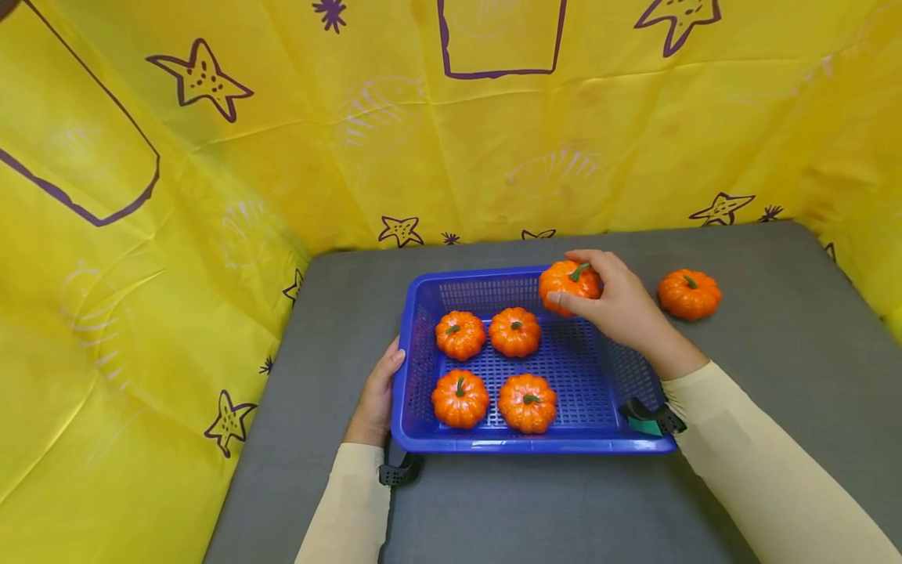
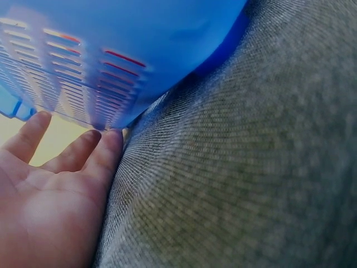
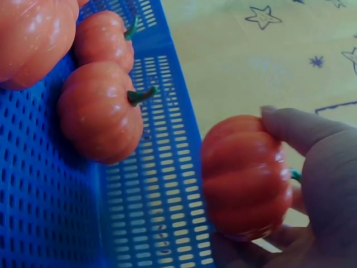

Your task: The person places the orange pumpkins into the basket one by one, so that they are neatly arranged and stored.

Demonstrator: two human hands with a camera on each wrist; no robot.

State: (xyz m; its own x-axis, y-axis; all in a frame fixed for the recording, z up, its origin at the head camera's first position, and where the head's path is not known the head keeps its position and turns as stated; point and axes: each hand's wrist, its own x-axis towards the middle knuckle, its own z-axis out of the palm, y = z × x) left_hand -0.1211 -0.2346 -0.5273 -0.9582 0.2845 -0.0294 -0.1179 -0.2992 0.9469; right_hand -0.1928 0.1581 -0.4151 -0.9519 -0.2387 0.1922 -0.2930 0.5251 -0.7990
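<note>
A blue plastic basket with slotted walls stands on the grey table. Four small orange pumpkins sit inside its left half, among them a front-left pumpkin and a back pumpkin. Over the basket's back right part, my right hand grips another pumpkin between thumb and fingers, its green stem showing. Fairly straight fingers of my left hand touch the outside of the basket's left wall, seen from low down in the left wrist view.
One more pumpkin lies on the grey table to the right of the basket. A yellow cloth with starfish drawings hangs behind the table and along both sides.
</note>
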